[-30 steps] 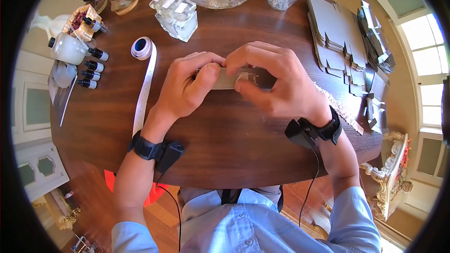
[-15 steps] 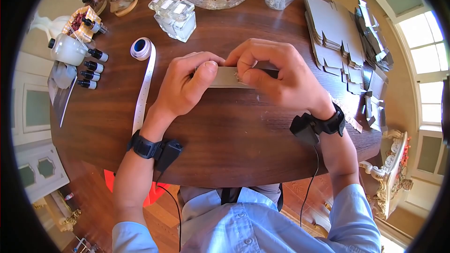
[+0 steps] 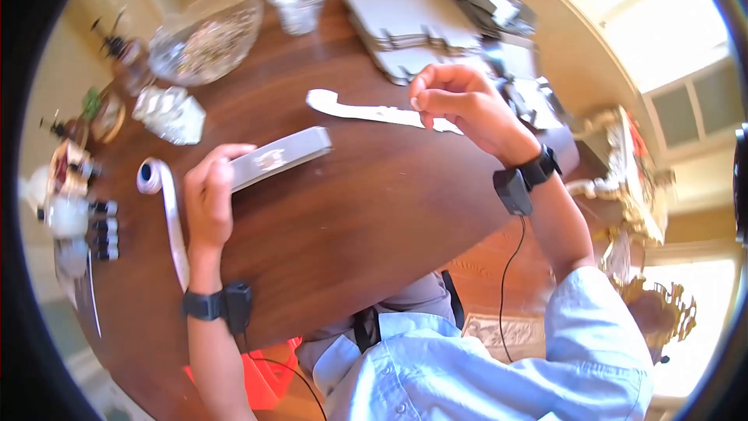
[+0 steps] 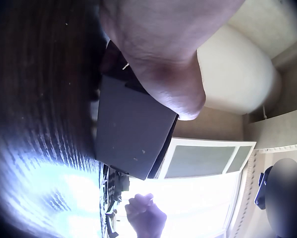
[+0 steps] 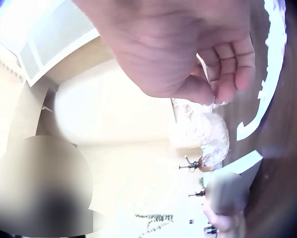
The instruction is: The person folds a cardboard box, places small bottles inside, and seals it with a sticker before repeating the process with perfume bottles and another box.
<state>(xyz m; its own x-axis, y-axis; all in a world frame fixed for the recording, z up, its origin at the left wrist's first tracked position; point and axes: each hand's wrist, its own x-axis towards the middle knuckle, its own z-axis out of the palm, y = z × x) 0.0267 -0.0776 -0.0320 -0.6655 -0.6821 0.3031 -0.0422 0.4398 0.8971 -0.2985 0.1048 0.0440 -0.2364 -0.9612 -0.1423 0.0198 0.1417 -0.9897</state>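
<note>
Desk (image 3: 335, 242): dark wood is stretching across the room, with a bright window (image 3: 662, 31) shining beyond its right side.
Left hand (image 3: 209, 203): fingers are gripping one end of a slim grey box (image 3: 304, 146), the thumb pressing along its near side.
Box: it is slanting up and rightward from the left hand over the desk's left half; whether it is touching the wood, the views are not telling.
Patch (image 3: 270, 159): something pale and crumpled is showing on the box's near face.
Right hand (image 3: 467, 113): it is hovering well apart from the box, fingers curling closed and their tips meeting the thumb; whether anything tiny is sitting between them, one cannot tell.
White strip (image 3: 370, 113): it is lying on the desk beyond the box, one end curling up and the other running below the right hand.
Tape roll (image 3: 148, 176): it is resting left of the left hand, its pale tail trailing toward the near edge.
Far side: a glass bowl (image 3: 206, 45) is holding small flakes, and a clear cup (image 3: 300, 9) is standing to its right.
Cardboard (image 3: 409, 19): flat grey pieces are lying stacked right of the cup.
Small bottles (image 3: 106, 226): dark-capped, they are lining the left edge.
</note>
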